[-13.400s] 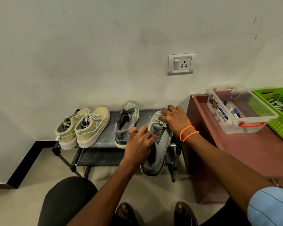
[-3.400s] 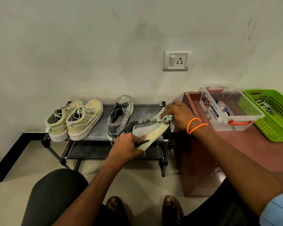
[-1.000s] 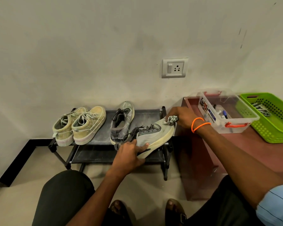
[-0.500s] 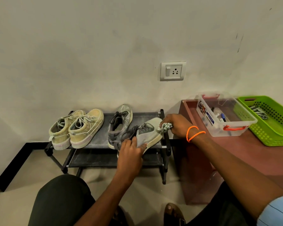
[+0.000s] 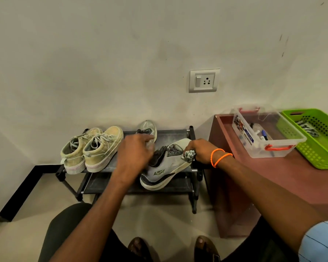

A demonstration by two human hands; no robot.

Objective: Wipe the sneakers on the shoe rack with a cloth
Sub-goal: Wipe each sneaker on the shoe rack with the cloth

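Two hands were at work over the top tier of the shoe rack (image 5: 175, 133). Half a second before, the left hand (image 5: 134, 155) had held the grey sneaker (image 5: 165, 168) by its collar; at this moment it had let go and was blurred in motion toward the second grey sneaker (image 5: 149, 129), which stood toe to the wall. Its fingers were loosely extended and held nothing. The right hand (image 5: 201, 151) kept its grip clamped on the bunched cloth (image 5: 188, 154), which touched the near side of the grey sneaker's forefoot. That sneaker lay at the right end of the top tier, tilted, its heel projecting past the front rail, the dark sole edge facing the viewer. The pair of beige sneakers (image 5: 95, 148) stood at the left end, apart from both hands. The release suggested that wiping of the first grey sneaker was finished or nearly so, and that its partner was likely next; the beige pair probably remained to be wiped. A clear plastic box (image 5: 265, 133) and a green basket (image 5: 318, 135) stood on the maroon table (image 5: 284, 178) at right.
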